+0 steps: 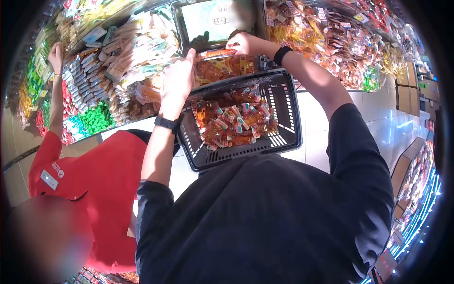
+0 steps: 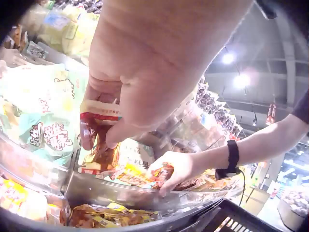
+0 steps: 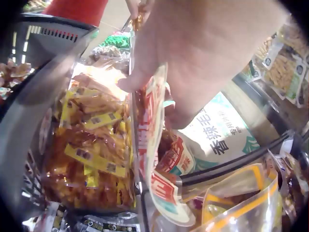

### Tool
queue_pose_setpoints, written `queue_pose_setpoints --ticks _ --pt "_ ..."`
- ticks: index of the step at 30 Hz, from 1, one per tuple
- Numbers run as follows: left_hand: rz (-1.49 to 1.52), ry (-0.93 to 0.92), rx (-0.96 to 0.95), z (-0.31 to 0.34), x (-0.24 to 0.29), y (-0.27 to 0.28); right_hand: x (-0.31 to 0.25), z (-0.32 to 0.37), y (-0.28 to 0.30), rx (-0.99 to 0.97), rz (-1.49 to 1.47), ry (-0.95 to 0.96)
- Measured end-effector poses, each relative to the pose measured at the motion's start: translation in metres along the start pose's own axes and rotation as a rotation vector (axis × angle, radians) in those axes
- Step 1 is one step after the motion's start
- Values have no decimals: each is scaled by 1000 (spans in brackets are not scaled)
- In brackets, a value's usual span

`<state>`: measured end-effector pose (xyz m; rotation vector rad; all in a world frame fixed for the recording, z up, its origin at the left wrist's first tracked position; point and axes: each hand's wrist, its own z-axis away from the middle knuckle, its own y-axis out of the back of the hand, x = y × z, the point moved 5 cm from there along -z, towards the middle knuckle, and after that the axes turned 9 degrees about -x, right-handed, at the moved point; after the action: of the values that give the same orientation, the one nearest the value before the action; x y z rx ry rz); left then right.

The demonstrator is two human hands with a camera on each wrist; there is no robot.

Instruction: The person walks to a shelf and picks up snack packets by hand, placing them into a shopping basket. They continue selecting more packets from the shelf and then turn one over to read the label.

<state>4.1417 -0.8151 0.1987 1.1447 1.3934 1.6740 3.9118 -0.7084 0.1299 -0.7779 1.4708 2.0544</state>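
Note:
My left hand (image 1: 178, 79) is at the near edge of a display bin. In the left wrist view its thumb and fingers pinch a snack packet (image 2: 102, 157) with amber contents and a red-and-white header. Across from it, my right hand (image 1: 247, 44) grips snack packets (image 3: 153, 125) by their sides; red-and-white printed headers hang below the fingers in the right wrist view. Its fingertips are partly hidden behind them. Below both hands, a black shopping basket (image 1: 296, 111) holds a heap of similar amber packets (image 1: 236, 118) with red-and-white headers.
The bin behind my hands has a pale green printed sheet (image 3: 224, 128). A row of yellow-labelled packets (image 3: 89, 150) lies between basket and bin. Other bagged snacks (image 1: 142, 42) fill bins on both sides. At left, a person in a red shirt (image 1: 99, 175) reaches toward the shelf.

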Motion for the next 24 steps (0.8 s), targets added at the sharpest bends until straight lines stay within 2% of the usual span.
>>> queue_pose_setpoints --ticks 3,5,7,8,9,11,12,13,15,16,17,18,19,21,22,24 --pt "6 46 -60 11 11 13 -3 3 5 44 -19 31" --pt "-14 16 -11 17 13 20 -6 4 8 2 -40 15" --pt "204 -10 165 25 18 36 -16 9 17 101 63 41" --pt "204 -12 170 30 21 41 -7 5 14 168 107 152" --pt "285 -7 265 41 26 56 4 0 9 170 112 151" --pt "404 -13 393 63 34 69 12 -6 11 308 79 208" --pt "491 -13 375 76 38 68 17 -8 15 300 -47 29" --pt "578 -12 357 88 44 67 19 -9 18 301 -44 28" --pt "866 25 158 110 56 54 18 -6 35 558 117 15" --pt "1115 31 127 118 50 7 13 -3 42 560 118 15" --pt "1072 -17 105 124 61 6 9 1 50 497 -68 -61" --pt "920 46 -65 132 61 -19 3 9 54 429 -254 -136" --pt "993 59 -97 141 63 -51 -12 19 60 429 -251 -138" --pt "1048 145 -352 161 60 -123 -54 45 67 513 -434 56" --pt "1054 149 -351 171 59 -139 -65 57 66 586 -520 99" --pt "725 -54 -373 178 60 -152 -83 81 62 607 -571 113"
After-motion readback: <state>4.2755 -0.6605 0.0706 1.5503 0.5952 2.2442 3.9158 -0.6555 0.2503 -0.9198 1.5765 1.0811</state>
